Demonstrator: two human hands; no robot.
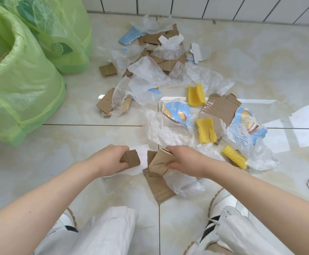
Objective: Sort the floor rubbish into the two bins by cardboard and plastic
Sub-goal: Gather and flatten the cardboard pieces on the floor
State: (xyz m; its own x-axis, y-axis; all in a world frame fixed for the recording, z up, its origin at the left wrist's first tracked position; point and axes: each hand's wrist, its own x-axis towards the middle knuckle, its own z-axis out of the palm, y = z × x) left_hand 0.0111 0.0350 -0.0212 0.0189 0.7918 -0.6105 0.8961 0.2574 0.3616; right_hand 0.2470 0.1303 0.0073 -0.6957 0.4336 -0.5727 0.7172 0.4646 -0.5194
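We see both hands low over the tiled floor (260,61), near the person's knees. The left hand (109,159) has its fingers (121,149) curled over a small corrugated cardboard piece (130,158), thumb below and fingers above, pinching it just over a white sheet of paper (142,153). The right hand (185,160) has its fingers closed around a crumpled brown cardboard strip (158,161), which hangs bunched beside a flat corrugated cardboard panel (161,188) lying on the floor. A clear plastic film (183,183) lies under the right wrist, touching that panel. The remaining rubbish is spread across the floor from the centre to the far side: translucent plastic sheets (146,70) overlapping torn cardboard pieces (104,102), three yellow foam nets (197,94) at centre right, two blue printed snack wrappers (177,111), and a brown cardboard flap (221,107) between the wrappers. Two bins lined with green bags stand at the far left: the near bin (21,85), whose open mouth shows at the left edge, and the far bin (67,34) behind it, touching it. Both bins stand well apart from the hands. A white tiled wall (186,4) runs along the far edge.
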